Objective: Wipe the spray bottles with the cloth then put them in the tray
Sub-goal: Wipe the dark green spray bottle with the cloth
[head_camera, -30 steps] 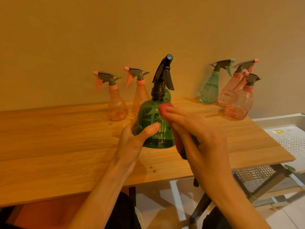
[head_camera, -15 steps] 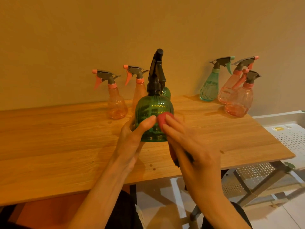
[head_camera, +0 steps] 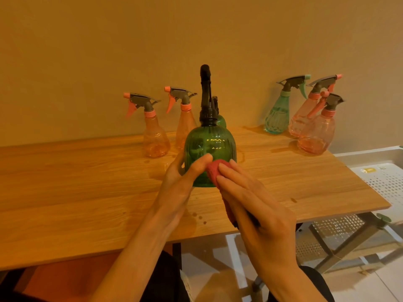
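The left hand [head_camera: 177,184] wraps around the green spray bottle [head_camera: 210,149] and holds it above the wooden table [head_camera: 76,192]. The right hand [head_camera: 255,214] presses a red cloth [head_camera: 213,171] flat against the bottle's lower front, with straight fingers. The white tray [head_camera: 381,177] sits off to the right.

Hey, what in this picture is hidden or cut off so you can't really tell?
Head view only:
- Red cloth: mostly covered by the right hand.
- Second green bottle: hidden behind the green spray bottle that the left hand holds.
- White tray: cut off by the right edge.
- Tray label: too small to read.
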The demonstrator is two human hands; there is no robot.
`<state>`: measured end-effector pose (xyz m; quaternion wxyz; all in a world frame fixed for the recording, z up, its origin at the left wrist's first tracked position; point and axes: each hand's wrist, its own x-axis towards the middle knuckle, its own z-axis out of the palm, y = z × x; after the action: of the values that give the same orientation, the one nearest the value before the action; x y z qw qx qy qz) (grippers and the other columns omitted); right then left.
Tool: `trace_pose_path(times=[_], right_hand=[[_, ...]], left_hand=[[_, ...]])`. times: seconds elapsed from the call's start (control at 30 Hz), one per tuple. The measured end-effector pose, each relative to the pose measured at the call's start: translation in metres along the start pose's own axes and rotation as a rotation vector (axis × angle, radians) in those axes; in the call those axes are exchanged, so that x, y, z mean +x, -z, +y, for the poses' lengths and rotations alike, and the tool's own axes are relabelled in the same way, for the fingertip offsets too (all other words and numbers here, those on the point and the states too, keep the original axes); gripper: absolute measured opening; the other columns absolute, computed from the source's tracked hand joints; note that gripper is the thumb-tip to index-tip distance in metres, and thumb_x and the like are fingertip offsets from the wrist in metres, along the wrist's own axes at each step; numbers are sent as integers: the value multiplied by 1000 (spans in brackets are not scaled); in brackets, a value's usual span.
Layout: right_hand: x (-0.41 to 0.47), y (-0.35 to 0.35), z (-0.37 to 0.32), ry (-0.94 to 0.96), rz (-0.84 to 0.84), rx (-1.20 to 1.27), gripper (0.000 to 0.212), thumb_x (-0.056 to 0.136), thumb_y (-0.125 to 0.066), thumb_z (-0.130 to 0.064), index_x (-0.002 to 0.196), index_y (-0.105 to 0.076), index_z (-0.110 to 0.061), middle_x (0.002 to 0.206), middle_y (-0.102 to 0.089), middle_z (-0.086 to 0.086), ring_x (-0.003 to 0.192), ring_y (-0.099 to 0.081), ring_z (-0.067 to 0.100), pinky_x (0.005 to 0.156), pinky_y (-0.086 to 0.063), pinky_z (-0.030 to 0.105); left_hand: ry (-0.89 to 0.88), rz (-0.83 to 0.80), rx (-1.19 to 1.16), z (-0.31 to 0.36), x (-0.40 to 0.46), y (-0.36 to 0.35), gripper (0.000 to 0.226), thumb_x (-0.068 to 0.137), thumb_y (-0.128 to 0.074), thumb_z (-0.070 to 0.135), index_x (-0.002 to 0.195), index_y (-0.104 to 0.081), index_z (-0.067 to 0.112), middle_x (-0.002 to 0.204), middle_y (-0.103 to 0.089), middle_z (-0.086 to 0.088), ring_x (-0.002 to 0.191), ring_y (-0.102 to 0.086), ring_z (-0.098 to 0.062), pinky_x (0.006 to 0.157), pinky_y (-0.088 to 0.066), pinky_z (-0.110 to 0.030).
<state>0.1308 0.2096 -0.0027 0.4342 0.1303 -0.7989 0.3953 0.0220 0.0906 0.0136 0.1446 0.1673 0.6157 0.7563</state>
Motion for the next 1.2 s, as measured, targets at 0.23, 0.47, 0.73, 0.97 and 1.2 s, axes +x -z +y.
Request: trace_pose_path(times=[0.23,0.47,0.73,0.97,1.2], right_hand=[[9,10,-2,-160,138,183,29,93,-64,-2,122,-68,-5,132,-67,2,129,-59,17,108,-48,37],[3,6,8,-43,-14,-56,35,94,-67,-2,129,-67,-9,140,-61,1,137,-52,18,107,-49,44],[26,0,12,-22,4,-76,36,93,-65,-4,129,-67,-7,138,-62,3,137,-51,17,109,-48,39],[17,-1,15,-36,-51,-95,36,94,-65,-8,130,-66,-10,141,-60,0,138,-50,15,110,-46,35],[20,-4,21,-30,-74,-121,37,94,-66,-5,130,-66,-10,140,-61,2,138,-51,18,109,-47,37]], left_hand=[[13,-9,-80,-5,-2,-1,76,68,-77,49,135,-60,18,120,-74,-5,111,-71,-17,82,-58,-26],[-64,60,-46,-7,1,-6,66,79,-67,44,142,-48,38,124,-69,5,105,-71,-7,77,-59,-25],[-61,30,-46,-7,5,-1,85,66,-77,48,143,-46,28,118,-74,6,109,-71,-12,80,-58,-25],[-56,61,-89,-9,15,3,89,60,-80,45,142,-48,29,111,-77,6,105,-73,-15,78,-59,-25],[-60,42,-71,-17,17,6,87,66,-80,41,144,-45,23,109,-77,8,103,-73,-13,77,-58,-23]])
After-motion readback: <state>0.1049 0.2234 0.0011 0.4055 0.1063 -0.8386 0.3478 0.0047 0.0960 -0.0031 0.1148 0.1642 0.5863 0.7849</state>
